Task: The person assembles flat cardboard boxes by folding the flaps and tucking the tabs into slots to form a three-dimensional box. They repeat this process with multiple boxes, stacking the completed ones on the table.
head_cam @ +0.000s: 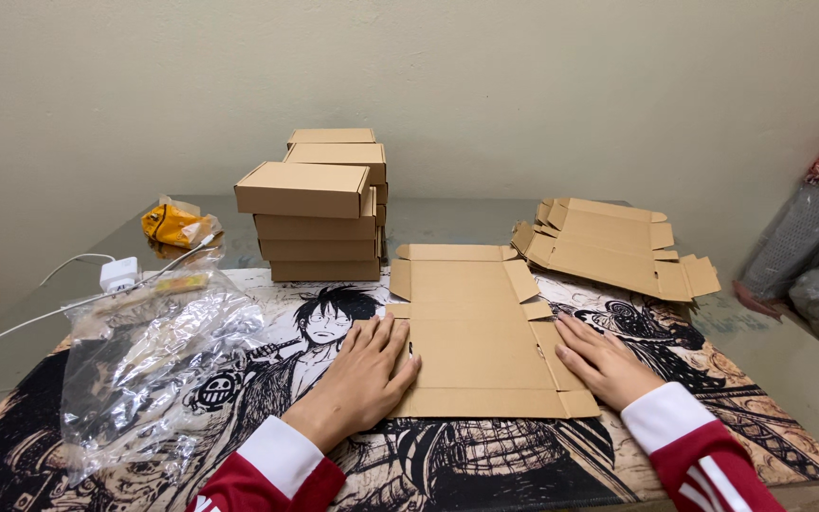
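Observation:
A flat, unfolded cardboard box blank (479, 332) lies on the illustrated desk mat (485, 465) in front of me. My left hand (369, 369) rests palm down on the blank's left edge, fingers together. On the right edge lies my right hand (602, 360), also flat, fingertips touching the side flap. Neither hand grips anything. Both sleeves are red with white cuffs.
Stacks of folded cardboard boxes (319, 210) stand behind the blank at centre left. A pile of flat blanks (613, 246) lies at the back right. A crumpled clear plastic bag (149, 365), a white charger with cable (118, 275) and a yellow packet (172, 226) are at left.

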